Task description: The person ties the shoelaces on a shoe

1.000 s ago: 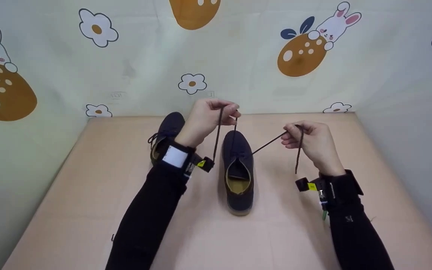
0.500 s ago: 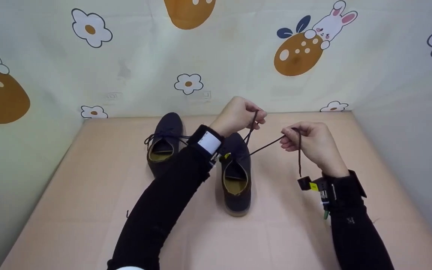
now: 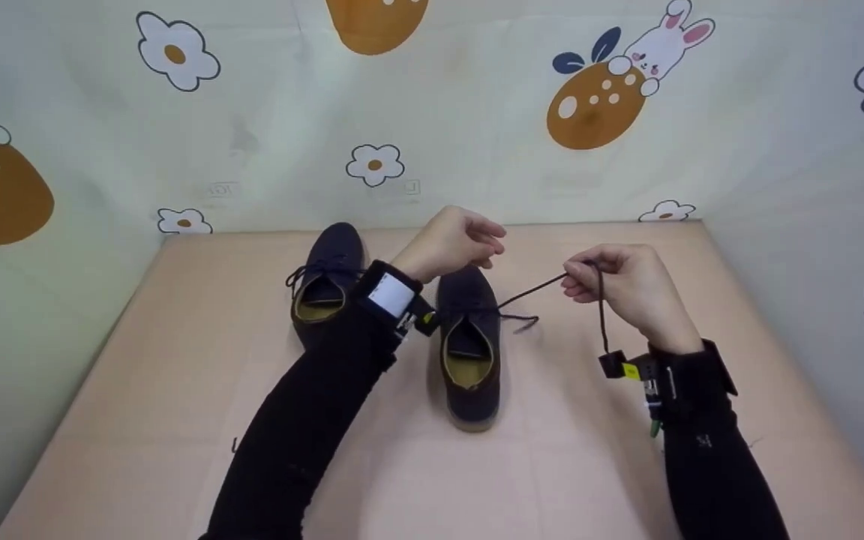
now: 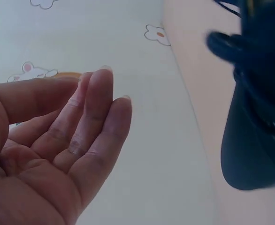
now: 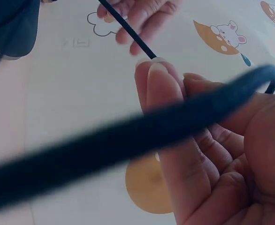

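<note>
The nearer dark shoe [image 3: 468, 346] stands at the centre of the counter [image 3: 417, 480]; its toe points to 12 o'clock and its heel to 6, so the long axis runs along this line. The other shoe [image 3: 333, 259], at 10 o'clock from it, points its toe between 12 and 1. The right hand [image 3: 623, 283], at 2 o'clock, pinches a dark lace [image 3: 529, 292] between its fingers; the lace runs tightly to the shoe, and its tail hangs toward 6. A second lace end [image 3: 520, 317] lies at 3 o'clock. The left hand [image 3: 456, 241], above the toe, has its fingers loosely extended, holding nothing. On the cloth wall [image 3: 492, 112], faint boxed marks at 11 o'clock, one resembling an "L", are not surely readable. The white wrist label [image 3: 391, 294] has too small writing.
</note>
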The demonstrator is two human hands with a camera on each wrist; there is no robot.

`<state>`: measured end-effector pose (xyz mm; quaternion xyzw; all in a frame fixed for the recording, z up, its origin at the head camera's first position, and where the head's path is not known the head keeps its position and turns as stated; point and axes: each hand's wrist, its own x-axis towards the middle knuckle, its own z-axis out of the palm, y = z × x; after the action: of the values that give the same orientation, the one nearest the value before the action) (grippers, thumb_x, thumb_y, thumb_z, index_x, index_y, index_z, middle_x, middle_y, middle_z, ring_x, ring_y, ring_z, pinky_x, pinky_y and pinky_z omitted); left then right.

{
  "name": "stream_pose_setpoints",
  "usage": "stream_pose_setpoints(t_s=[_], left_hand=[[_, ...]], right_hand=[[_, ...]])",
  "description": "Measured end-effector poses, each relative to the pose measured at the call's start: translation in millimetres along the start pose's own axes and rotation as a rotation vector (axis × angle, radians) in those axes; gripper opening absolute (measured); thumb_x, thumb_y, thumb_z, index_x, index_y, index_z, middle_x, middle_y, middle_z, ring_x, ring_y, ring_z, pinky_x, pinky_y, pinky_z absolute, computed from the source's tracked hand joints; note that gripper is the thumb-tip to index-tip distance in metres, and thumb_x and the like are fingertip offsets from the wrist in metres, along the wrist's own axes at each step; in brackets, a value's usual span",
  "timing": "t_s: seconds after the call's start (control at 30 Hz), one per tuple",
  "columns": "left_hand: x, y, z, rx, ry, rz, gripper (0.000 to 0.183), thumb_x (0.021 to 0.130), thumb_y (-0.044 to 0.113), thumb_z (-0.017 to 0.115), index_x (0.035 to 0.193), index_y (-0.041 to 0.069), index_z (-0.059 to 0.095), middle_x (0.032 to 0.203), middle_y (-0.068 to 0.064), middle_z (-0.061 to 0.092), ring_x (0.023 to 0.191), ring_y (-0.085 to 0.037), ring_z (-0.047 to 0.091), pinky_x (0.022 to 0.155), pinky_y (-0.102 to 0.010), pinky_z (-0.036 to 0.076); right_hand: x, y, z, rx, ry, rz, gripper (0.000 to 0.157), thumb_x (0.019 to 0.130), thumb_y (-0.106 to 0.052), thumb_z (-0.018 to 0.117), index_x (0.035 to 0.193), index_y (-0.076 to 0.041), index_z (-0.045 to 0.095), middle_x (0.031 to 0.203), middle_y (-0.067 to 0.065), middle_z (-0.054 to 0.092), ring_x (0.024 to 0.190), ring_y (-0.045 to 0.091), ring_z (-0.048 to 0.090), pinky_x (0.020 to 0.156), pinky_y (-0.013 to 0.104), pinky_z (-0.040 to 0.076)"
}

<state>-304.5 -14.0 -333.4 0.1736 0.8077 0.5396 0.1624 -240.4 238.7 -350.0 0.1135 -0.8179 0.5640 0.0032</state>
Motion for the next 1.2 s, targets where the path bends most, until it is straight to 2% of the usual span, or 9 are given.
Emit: stream_pose_setpoints(t_s=[0.13, 0.2, 0.3, 0.43, 0.63, 0.83, 0.97, 1.13, 1.2], left_hand=[[-16.3, -16.4, -7.7, 0.022, 0.013, 0.019, 0.022, 0.093, -0.002, 0.065, 0.114, -0.004, 0.069, 0.105, -0.015, 0.070, 0.094, -0.027, 0.069, 0.082, -0.035, 0.056], [-24.0, -26.2, -10.6, 0.051, 0.026, 0.035, 0.019, 0.093, 0.001, 0.067, 0.111, -0.002, 0.071, 0.105, -0.013, 0.071, 0.091, -0.026, 0.069, 0.080, -0.032, 0.056], [-36.0, -39.5, -15.5, 0.086, 0.059, 0.059, 0.017, 0.093, 0.004, 0.068, 0.109, 0.000, 0.072, 0.104, -0.009, 0.072, 0.087, -0.022, 0.070, 0.077, -0.029, 0.056], [-53.1, -52.0, -20.9, 0.115, 0.119, 0.080, 0.018, 0.093, 0.007, 0.069, 0.109, 0.000, 0.074, 0.103, -0.005, 0.073, 0.084, -0.019, 0.070, 0.076, -0.029, 0.056], [-77.4, -60.7, -25.3, 0.204, 0.188, 0.072, 0.017, 0.093, 0.017, 0.071, 0.103, 0.004, 0.076, 0.089, 0.000, 0.073, 0.075, -0.019, 0.068, 0.067, -0.029, 0.051], [-89.6, -56.4, -28.6, 0.246, 0.203, 0.111, 0.013, 0.092, 0.023, 0.072, 0.097, 0.013, 0.077, 0.083, 0.005, 0.071, 0.069, -0.015, 0.063, 0.062, -0.030, 0.048], [-93.8, -52.3, -30.2, 0.255, 0.147, 0.133, 0.012, 0.093, 0.024, 0.071, 0.098, 0.015, 0.077, 0.084, 0.005, 0.071, 0.070, -0.013, 0.063, 0.064, -0.029, 0.049], [-101.4, -43.6, -31.2, 0.244, -0.044, 0.168, 0.018, 0.096, 0.026, 0.068, 0.100, 0.010, 0.077, 0.082, 0.001, 0.070, 0.070, -0.014, 0.062, 0.062, -0.029, 0.048], [-105.0, -40.6, -33.0, 0.236, -0.100, 0.167, 0.022, 0.096, 0.028, 0.067, 0.101, 0.009, 0.077, 0.081, -0.002, 0.070, 0.069, -0.014, 0.061, 0.061, -0.029, 0.047]], right_hand=[[1, 2, 0.5, -0.025, -0.007, 0.010, 0.024, 0.093, -0.014, 0.069, 0.108, 0.005, 0.069, 0.095, 0.019, 0.072, 0.082, 0.025, 0.073, 0.071, 0.033, 0.058], [1, 3, 0.9, -0.041, -0.010, 0.017, 0.023, 0.094, -0.012, 0.068, 0.110, 0.005, 0.068, 0.097, 0.019, 0.072, 0.083, 0.022, 0.073, 0.072, 0.033, 0.058], [3, 4, 3.4, -0.055, -0.013, 0.016, 0.022, 0.095, -0.010, 0.067, 0.111, 0.005, 0.067, 0.100, 0.019, 0.072, 0.083, 0.020, 0.072, 0.072, 0.032, 0.058], [5, 6, 7.5, -0.063, -0.004, -0.007, 0.023, 0.095, -0.010, 0.066, 0.111, 0.006, 0.067, 0.099, 0.020, 0.072, 0.083, 0.021, 0.072, 0.071, 0.032, 0.058], [17, 1, 16.1, -0.079, 0.004, -0.040, 0.022, 0.095, -0.014, 0.067, 0.108, 0.005, 0.069, 0.095, 0.021, 0.072, 0.081, 0.024, 0.073, 0.069, 0.033, 0.058], [56, -31, 35.7, -0.049, -0.103, -0.042, 0.019, 0.095, -0.012, 0.067, 0.106, 0.004, 0.070, 0.092, 0.018, 0.073, 0.077, 0.023, 0.072, 0.071, 0.034, 0.058], [79, -53, 60.2, -0.049, -0.181, -0.056, 0.015, 0.095, -0.008, 0.067, 0.103, 0.003, 0.071, 0.090, 0.020, 0.072, 0.075, 0.023, 0.071, 0.068, 0.032, 0.058], [97, -69, 96.8, -0.158, -0.294, -0.074, 0.011, 0.095, -0.006, 0.066, 0.100, 0.002, 0.072, 0.088, 0.015, 0.073, 0.074, 0.023, 0.071, 0.066, 0.032, 0.058], [101, -72, 108.7, -0.199, -0.327, -0.078, 0.010, 0.095, -0.004, 0.065, 0.100, 0.002, 0.072, 0.086, 0.013, 0.073, 0.074, 0.024, 0.071, 0.066, 0.031, 0.058]])
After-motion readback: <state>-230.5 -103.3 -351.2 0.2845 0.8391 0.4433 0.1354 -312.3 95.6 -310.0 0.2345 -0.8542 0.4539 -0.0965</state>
